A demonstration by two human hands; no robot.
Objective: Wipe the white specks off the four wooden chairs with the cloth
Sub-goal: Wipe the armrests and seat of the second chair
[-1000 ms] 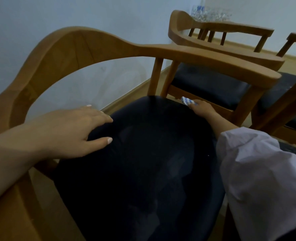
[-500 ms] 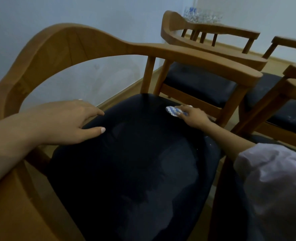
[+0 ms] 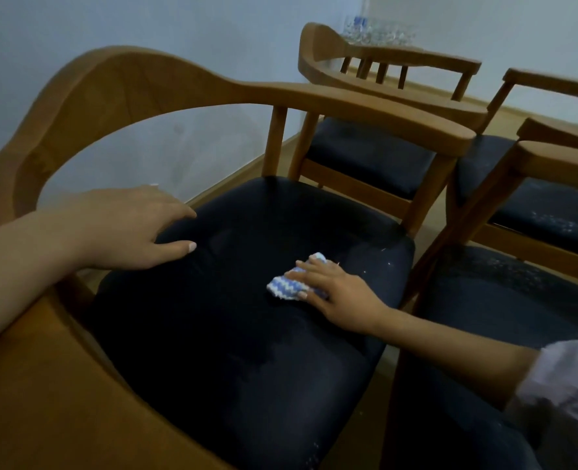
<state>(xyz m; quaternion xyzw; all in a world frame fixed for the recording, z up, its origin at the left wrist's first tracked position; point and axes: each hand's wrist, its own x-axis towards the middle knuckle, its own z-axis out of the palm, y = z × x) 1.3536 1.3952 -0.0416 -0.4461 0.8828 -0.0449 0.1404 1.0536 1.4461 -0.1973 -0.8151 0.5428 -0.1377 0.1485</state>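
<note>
A wooden armchair (image 3: 138, 86) with a dark blue seat (image 3: 233, 334) fills the near view. My left hand (image 3: 125, 228) rests flat on the seat's back left edge, fingers straight. My right hand (image 3: 335, 293) presses a small blue-and-white striped cloth (image 3: 286, 286) onto the seat's right middle, fingers spread over it. A few white specks (image 3: 387, 262) lie near the seat's front right corner. Three more wooden chairs stand beyond: one behind (image 3: 375, 154), one at far right (image 3: 552, 218) and one at near right (image 3: 504, 290), their seats dusted with white specks.
A pale wall runs along the left and back, with a wooden skirting board (image 3: 233, 178) at floor level. Clear glasses (image 3: 379, 33) stand on a surface behind the far chair. The chairs stand close together with narrow gaps of wooden floor between them.
My right hand has slid the cloth from the seat's far edge toward the middle of the seat. My left hand has stayed on the seat's back edge.
</note>
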